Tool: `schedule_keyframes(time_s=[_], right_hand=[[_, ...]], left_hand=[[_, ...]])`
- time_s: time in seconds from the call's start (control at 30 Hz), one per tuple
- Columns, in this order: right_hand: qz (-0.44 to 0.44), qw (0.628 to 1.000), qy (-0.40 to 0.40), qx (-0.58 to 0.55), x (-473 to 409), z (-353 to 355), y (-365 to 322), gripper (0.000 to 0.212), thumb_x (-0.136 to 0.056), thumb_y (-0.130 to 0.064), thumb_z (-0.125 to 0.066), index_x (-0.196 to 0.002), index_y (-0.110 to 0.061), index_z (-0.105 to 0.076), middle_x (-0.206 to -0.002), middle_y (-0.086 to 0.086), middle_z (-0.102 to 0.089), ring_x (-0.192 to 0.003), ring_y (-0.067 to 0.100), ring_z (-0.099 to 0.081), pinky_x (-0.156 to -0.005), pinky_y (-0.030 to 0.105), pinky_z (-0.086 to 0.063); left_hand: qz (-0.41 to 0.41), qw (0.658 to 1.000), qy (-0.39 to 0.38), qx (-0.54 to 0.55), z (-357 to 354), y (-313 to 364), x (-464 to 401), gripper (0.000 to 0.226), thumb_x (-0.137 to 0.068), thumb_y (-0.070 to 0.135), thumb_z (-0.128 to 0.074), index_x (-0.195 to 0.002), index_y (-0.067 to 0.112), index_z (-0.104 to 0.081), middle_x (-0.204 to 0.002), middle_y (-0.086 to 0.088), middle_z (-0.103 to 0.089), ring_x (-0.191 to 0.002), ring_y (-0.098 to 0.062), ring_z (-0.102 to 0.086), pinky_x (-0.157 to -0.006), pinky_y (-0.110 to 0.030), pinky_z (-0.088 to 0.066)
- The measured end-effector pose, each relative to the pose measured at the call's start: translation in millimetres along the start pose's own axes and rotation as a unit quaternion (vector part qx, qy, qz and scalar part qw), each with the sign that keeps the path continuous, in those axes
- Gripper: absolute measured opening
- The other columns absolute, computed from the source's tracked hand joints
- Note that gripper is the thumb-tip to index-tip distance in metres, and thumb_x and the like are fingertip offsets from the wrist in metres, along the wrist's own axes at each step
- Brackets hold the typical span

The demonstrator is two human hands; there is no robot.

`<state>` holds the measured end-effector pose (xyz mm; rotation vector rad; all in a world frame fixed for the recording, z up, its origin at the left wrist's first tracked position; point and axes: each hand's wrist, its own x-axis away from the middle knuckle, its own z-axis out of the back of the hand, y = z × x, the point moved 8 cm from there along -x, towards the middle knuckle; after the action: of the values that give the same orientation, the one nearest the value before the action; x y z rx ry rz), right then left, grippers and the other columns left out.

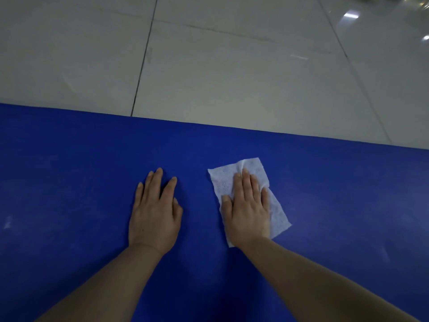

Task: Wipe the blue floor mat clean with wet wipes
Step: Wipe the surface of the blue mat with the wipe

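Nearest, at 6 o'clock: two bare forearms reaching in from the lower edge, converging toward mid-frame over the blue floor mat (69, 170).

Left hand (155, 214), about 7 o'clock of centre: flat on the mat, palm down, fingers straight and slightly spread. Grip open, holding nothing; appears to serve as a brace.

Right hand (247, 209), about 5 o'clock of centre: flat on the wet wipe (276, 211), fingers straight and together, pressing it to the mat rather than pinching it. Grip open. Hands near each other but apart.

Wipe: white, unfolded, lying flat, long axis running from 11 to 5 o'clock, with a crease near the fingertips. Edges showing beyond the hand on the thumb side, little-finger side and ahead of the fingertips.

Mat: filling the lower half of view, far edge running across, dropping slightly toward 3 o'clock. Faint pale smudges at 9 o'clock near the left border and at 4 o'clock on the right side.

Beyond, 12 o'clock: pale glossy floor tiles (232, 66) with dark grout lines and light reflections at 1 o'clock.

Step judged: wiping stroke in progress or about to begin. To do well: keep palm pressure even so the wipe slides without bunching; overlap strokes; work toward the visible smudges; shift the bracing hand off uncleaned patches; refold or replace the wipe once soiled.
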<state>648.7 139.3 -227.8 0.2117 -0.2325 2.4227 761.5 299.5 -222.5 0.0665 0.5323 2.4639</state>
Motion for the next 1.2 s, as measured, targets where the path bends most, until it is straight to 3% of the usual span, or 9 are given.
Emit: schedule_keyframes(time_s=[0.2, 0.33, 0.5, 0.7, 0.83, 0.9, 1.03, 1.1, 1.2], right_hand=[[0.003, 1.0, 0.01, 0.005, -3.7, 0.7, -1.2, 0.074, -0.084, -0.053, 0.014, -0.15, -0.021, 0.013, -0.159, -0.004, 0.017, -0.145, 0.013, 0.019, -0.117, 0.039, 0.014], [0.001, 1.0, 0.009, 0.011, -4.2, 1.8, -2.3, 0.077, -0.084, -0.053, 0.013, -0.152, -0.019, 0.007, -0.16, -0.003, 0.011, -0.146, 0.015, 0.013, -0.118, 0.039, 0.01], [-0.075, 0.997, -0.003, 0.0, 6.3, -1.4, -15.5, 0.062, -0.1, -0.044, -0.011, -0.152, -0.016, 0.006, -0.16, 0.001, 0.011, -0.147, 0.018, 0.011, -0.118, 0.045, 0.006], [0.146, 0.989, -0.031, 0.0, 61.9, -23.8, -102.5, 0.064, -0.093, -0.044, -0.001, -0.153, -0.02, -0.001, -0.161, -0.003, 0.004, -0.147, 0.013, 0.007, -0.114, 0.041, 0.013], [-0.103, 0.995, 0.001, -0.016, 54.1, -8.9, 2.3, 0.063, -0.096, -0.044, -0.001, -0.152, -0.017, 0.003, -0.161, -0.002, 0.007, -0.147, 0.013, 0.007, -0.118, 0.04, 0.006], [-0.159, 0.987, -0.016, -0.017, 59.3, -8.1, 18.8, 0.06, -0.1, -0.041, -0.009, -0.151, -0.017, 0.009, -0.16, -0.001, 0.014, -0.146, 0.015, 0.014, -0.118, 0.042, 0.009], [-0.03, 1.0, -0.001, 0.0, 76.0, -19.7, -57.7, 0.064, -0.094, -0.044, 0.004, -0.151, -0.017, 0.01, -0.158, 0.0, 0.016, -0.146, 0.016, 0.014, -0.115, 0.047, 0.011], [0.061, 0.998, -0.007, 0.009, 89.7, -34.6, -103.1, 0.065, -0.093, -0.043, -0.002, -0.152, -0.016, -0.006, -0.159, 0.002, 0.003, -0.146, 0.016, 0.005, -0.115, 0.049, 0.005], [0.089, 0.996, 0.006, -0.009, 90.3, -33.8, -112.7, 0.058, -0.094, -0.041, -0.021, -0.145, -0.016, -0.036, -0.153, 0.001, -0.027, -0.141, 0.015, -0.025, -0.116, 0.047, -0.016]], left_hand=[[-0.004, 1.0, 0.018, 0.017, 13.8, -9.4, 37.3, 0.04, -0.089, 0.002, -0.057, -0.129, 0.004, -0.056, -0.147, -0.021, -0.038, -0.138, -0.035, -0.033, -0.112, -0.055, -0.024], [-0.033, 0.999, -0.015, -0.036, 18.3, -20.4, 76.6, 0.049, -0.092, 0.024, -0.031, -0.135, 0.011, -0.051, -0.151, -0.018, -0.033, -0.14, -0.032, -0.031, -0.113, -0.054, -0.025], [-0.035, 0.998, -0.035, -0.034, 12.2, -23.5, 76.2, 0.053, -0.092, 0.027, -0.025, -0.138, 0.01, -0.047, -0.15, -0.018, -0.033, -0.14, -0.032, -0.028, -0.116, -0.046, -0.014], [-0.042, 0.998, -0.03, -0.031, 14.9, -24.6, 75.4, 0.042, -0.09, 0.012, -0.054, -0.132, 0.008, -0.053, -0.149, -0.019, -0.036, -0.14, -0.03, -0.028, -0.115, -0.048, -0.021], [-0.036, 0.999, -0.035, -0.022, 16.0, -23.4, 75.6, 0.051, -0.088, 0.01, -0.057, -0.138, 0.011, -0.049, -0.152, -0.017, -0.032, -0.142, -0.029, -0.026, -0.116, -0.047, -0.018], [-0.033, 0.999, -0.034, -0.026, 16.3, -22.3, 75.0, 0.047, -0.091, 0.013, -0.051, -0.138, 0.011, -0.049, -0.151, -0.017, -0.033, -0.142, -0.029, -0.026, -0.116, -0.047, -0.017], [-0.033, 0.998, -0.046, -0.028, 14.1, -23.6, 75.0, 0.053, -0.091, 0.027, -0.025, -0.133, 0.01, -0.053, -0.151, -0.018, -0.034, -0.142, -0.029, -0.025, -0.117, -0.045, -0.015], [-0.038, 0.998, -0.052, -0.027, 13.0, -23.6, 74.5, 0.051, -0.09, 0.029, -0.024, -0.119, 0.008, -0.061, -0.149, -0.018, -0.037, -0.141, -0.029, -0.027, -0.118, -0.04, -0.011], [-0.035, 0.998, -0.05, -0.024, 14.6, -25.8, 73.5, 0.048, -0.09, 0.026, -0.027, -0.113, 0.006, -0.064, -0.147, -0.019, -0.039, -0.139, -0.029, -0.03, -0.117, -0.035, -0.006]])
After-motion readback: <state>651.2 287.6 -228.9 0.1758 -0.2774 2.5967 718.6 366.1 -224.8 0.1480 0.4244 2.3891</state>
